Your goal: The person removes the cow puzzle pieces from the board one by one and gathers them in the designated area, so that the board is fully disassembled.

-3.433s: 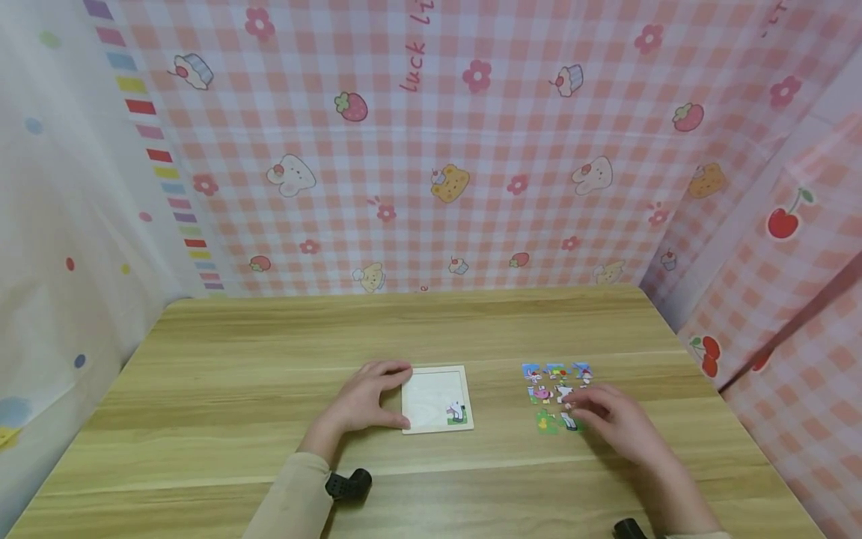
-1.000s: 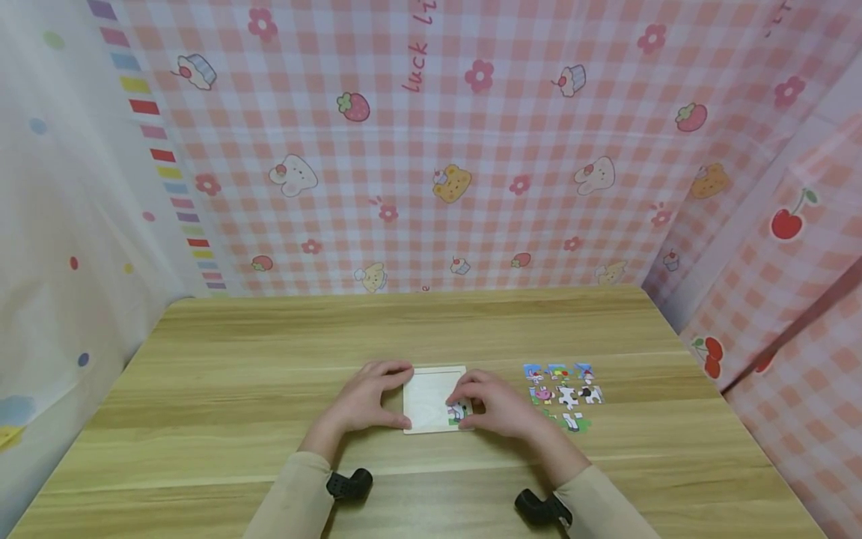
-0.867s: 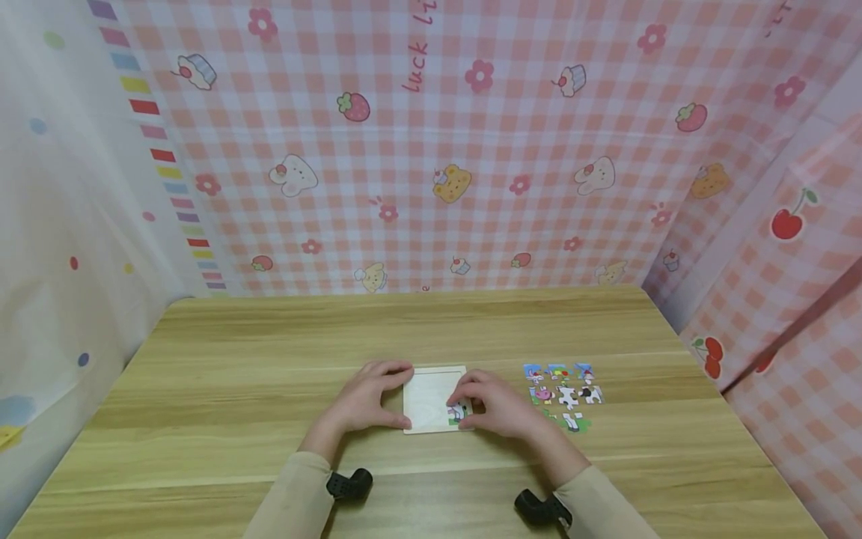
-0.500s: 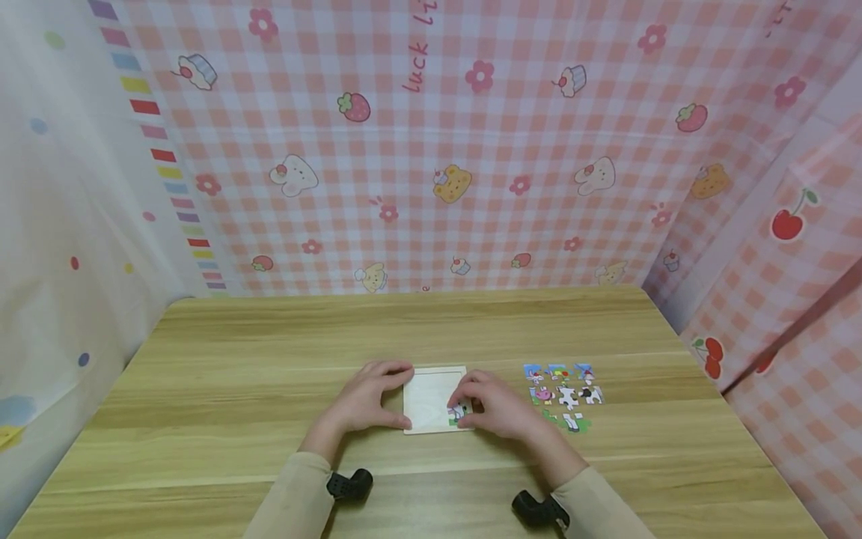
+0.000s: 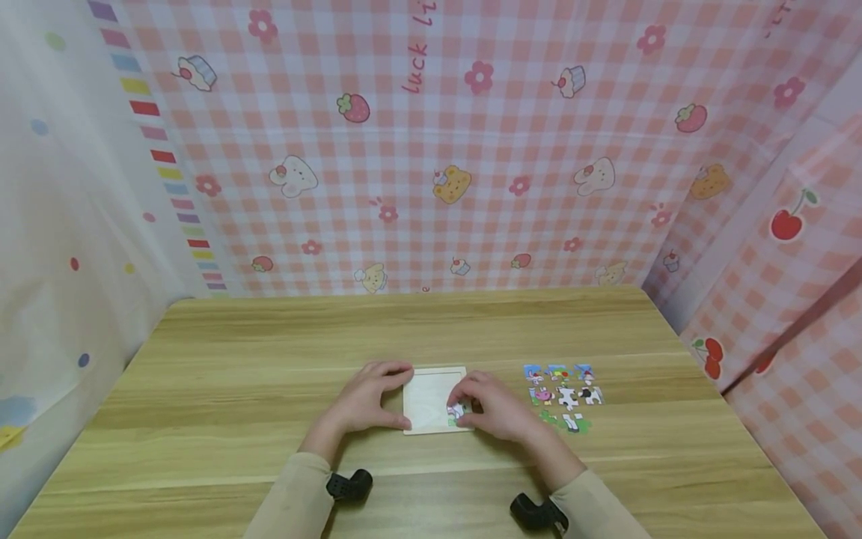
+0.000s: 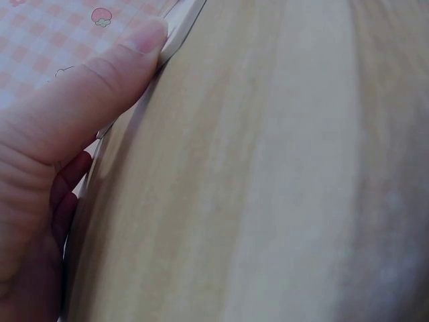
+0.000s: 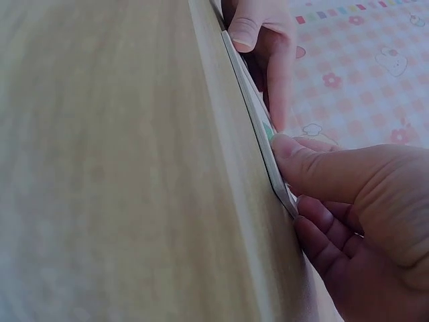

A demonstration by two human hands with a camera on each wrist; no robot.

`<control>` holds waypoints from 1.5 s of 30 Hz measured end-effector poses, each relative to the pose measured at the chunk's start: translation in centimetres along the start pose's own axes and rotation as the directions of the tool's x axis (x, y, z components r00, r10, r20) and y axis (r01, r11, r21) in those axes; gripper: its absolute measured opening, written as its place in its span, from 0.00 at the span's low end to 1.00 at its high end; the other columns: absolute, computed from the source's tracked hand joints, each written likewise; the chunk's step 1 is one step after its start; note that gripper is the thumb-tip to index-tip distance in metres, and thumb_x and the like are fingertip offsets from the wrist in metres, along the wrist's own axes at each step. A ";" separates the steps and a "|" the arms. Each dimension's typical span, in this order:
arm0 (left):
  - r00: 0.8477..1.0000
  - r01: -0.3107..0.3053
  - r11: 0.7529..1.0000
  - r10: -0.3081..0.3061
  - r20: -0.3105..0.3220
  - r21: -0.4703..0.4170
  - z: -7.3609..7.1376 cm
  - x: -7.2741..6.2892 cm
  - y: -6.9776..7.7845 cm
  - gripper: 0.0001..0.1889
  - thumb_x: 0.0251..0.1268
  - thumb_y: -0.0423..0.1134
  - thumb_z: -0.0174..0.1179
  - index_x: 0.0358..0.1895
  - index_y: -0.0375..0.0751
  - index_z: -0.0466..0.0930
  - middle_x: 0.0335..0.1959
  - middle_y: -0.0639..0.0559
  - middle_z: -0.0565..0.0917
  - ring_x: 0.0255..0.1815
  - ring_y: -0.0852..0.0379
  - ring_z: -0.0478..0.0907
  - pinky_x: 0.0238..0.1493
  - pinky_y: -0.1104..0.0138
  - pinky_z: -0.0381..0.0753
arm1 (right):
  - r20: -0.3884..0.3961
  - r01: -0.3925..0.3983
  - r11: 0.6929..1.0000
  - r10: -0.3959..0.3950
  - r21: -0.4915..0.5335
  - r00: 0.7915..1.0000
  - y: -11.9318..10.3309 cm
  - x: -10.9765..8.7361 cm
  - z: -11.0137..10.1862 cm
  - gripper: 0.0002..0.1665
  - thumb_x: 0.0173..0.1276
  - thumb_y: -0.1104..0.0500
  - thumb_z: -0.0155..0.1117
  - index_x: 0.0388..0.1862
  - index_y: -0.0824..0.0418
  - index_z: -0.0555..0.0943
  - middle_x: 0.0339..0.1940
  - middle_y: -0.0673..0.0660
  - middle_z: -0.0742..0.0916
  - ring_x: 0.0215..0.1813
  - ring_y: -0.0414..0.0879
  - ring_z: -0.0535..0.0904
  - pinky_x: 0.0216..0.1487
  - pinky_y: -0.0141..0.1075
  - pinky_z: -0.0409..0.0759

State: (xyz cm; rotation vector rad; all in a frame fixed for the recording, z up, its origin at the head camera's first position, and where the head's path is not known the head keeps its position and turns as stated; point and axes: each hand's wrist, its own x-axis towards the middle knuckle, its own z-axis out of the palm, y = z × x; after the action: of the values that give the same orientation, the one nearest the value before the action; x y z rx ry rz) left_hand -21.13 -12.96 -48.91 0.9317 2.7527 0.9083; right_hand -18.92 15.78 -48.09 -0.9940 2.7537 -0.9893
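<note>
In the head view, a square wooden puzzle tray lies in front of me. My left hand holds its left side, thumb at the near corner and fingers at the far one. At the tray's near right corner, my right hand pinches a puzzle piece with white, pink and green print, partly hidden by the fingers. The right wrist view shows the right thumb over the tray's edge, right at the green print. Several loose puzzle pieces lie in rows to the right.
The wooden table reaches back to a pink checked cloth hung behind it. More cloth hangs at both sides. A black wrist camera sits at the left cuff, another at the right.
My right hand has come left from the loose pieces to the tray's corner. Over the last second it has shifted slightly, the piece edging left with it. The left hand stays put.
</note>
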 end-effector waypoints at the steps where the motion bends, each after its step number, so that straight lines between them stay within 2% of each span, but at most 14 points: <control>1: 1.000 0.002 1.000 -0.002 -0.001 -0.004 0.0 0.0 0.0 0.47 0.53 0.54 0.79 0.74 0.36 0.72 0.75 0.44 0.72 0.75 0.39 0.64 0.75 0.41 0.62 | -0.004 0.003 1.000 -0.003 0.005 1.000 0.0 0.0 0.0 0.12 0.63 0.62 0.78 0.43 0.53 0.85 0.40 0.45 0.81 0.43 0.40 0.74 0.47 0.36 0.76; 10: 1.000 -0.006 1.000 0.006 -0.009 0.000 0.2 0.1 -0.1 0.47 0.52 0.53 0.80 0.74 0.36 0.72 0.75 0.45 0.72 0.75 0.40 0.64 0.75 0.42 0.62 | -0.004 0.007 0.994 -0.007 0.108 1.000 -0.2 -0.2 -0.2 0.11 0.65 0.66 0.75 0.44 0.56 0.84 0.36 0.46 0.82 0.39 0.39 0.76 0.42 0.33 0.79; 20: 1.000 -0.004 1.000 0.004 -0.006 0.001 0.1 0.0 -0.1 0.47 0.52 0.53 0.80 0.74 0.36 0.72 0.75 0.44 0.72 0.76 0.39 0.64 0.76 0.41 0.61 | -0.033 0.008 0.991 -0.003 0.135 0.999 -0.3 -0.5 -0.2 0.12 0.66 0.70 0.72 0.44 0.56 0.85 0.35 0.47 0.82 0.37 0.36 0.74 0.39 0.33 0.78; 31: 1.000 -0.008 1.000 0.008 0.003 0.011 -0.1 0.0 0.3 0.46 0.53 0.54 0.79 0.74 0.36 0.72 0.75 0.44 0.72 0.75 0.40 0.65 0.75 0.42 0.62 | -0.042 -0.041 0.981 0.050 0.190 0.998 -0.2 -0.8 -0.1 0.13 0.69 0.69 0.70 0.49 0.56 0.85 0.40 0.50 0.88 0.43 0.40 0.82 0.49 0.36 0.83; 37: 1.000 -0.007 1.000 0.007 0.004 0.004 -0.1 0.0 0.2 0.47 0.53 0.53 0.79 0.74 0.35 0.72 0.75 0.44 0.72 0.75 0.40 0.65 0.75 0.42 0.62 | -0.081 -0.025 0.973 0.045 0.229 0.996 0.2 -1.5 -0.6 0.13 0.69 0.70 0.69 0.49 0.59 0.85 0.39 0.51 0.88 0.43 0.40 0.82 0.49 0.35 0.84; 42: 1.000 -0.009 1.000 0.009 0.008 -0.007 -0.1 0.0 0.2 0.47 0.54 0.54 0.79 0.74 0.35 0.71 0.75 0.43 0.71 0.76 0.38 0.63 0.76 0.41 0.61 | -0.122 0.010 0.979 0.016 0.203 0.992 0.8 -2.7 -1.4 0.12 0.68 0.71 0.69 0.48 0.61 0.86 0.39 0.50 0.88 0.42 0.38 0.82 0.46 0.34 0.84; 45: 1.000 -0.010 1.000 0.010 0.006 -0.010 -0.1 -0.1 0.1 0.47 0.54 0.54 0.79 0.74 0.35 0.71 0.76 0.43 0.71 0.76 0.38 0.63 0.76 0.41 0.61 | -0.130 0.011 0.980 0.015 0.197 0.991 1.1 -3.5 -2.3 0.12 0.68 0.72 0.68 0.48 0.62 0.86 0.42 0.53 0.89 0.43 0.40 0.83 0.46 0.35 0.85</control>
State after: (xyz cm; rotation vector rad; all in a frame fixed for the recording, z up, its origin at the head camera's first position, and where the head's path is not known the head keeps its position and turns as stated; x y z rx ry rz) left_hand -21.05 -12.98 -48.79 0.9452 2.7380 0.9184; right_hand -17.29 19.77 -47.51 -0.9266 2.6867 -1.3429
